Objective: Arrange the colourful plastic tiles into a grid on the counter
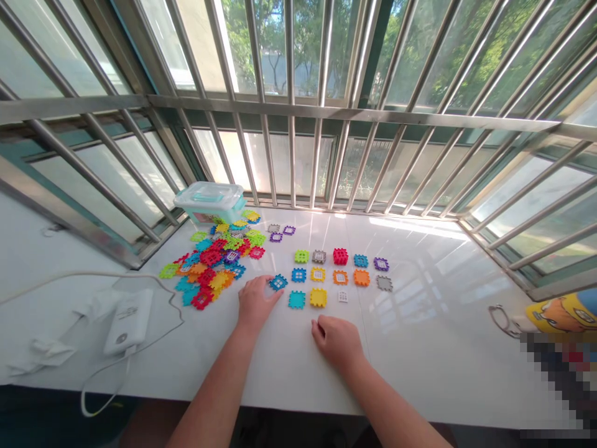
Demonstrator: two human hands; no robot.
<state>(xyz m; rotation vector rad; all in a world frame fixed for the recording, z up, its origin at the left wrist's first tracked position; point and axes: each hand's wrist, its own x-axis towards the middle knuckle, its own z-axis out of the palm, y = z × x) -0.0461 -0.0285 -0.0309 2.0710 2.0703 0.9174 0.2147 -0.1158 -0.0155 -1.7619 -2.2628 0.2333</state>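
On the white sill, my left hand [254, 303] pinches a blue square tile [278, 282] by its left edge, at the left end of a grid of tiles. The grid holds several coloured tiles in rows, among them a red tile [340, 256], a yellow tile [318, 297] and a teal tile [296, 300]. My right hand [336, 340] rests on the sill just below the yellow tile, fingers curled under, with nothing visible in it. A loose pile of coloured tiles [212, 264] lies to the left of my left hand.
A clear plastic box with a teal lid [209, 202] stands behind the pile by the window bars [291, 155]. A white power bank with cable [128, 320] lies at the left. A metal ring [501, 317] and a colourful item [562, 311] sit at the right.
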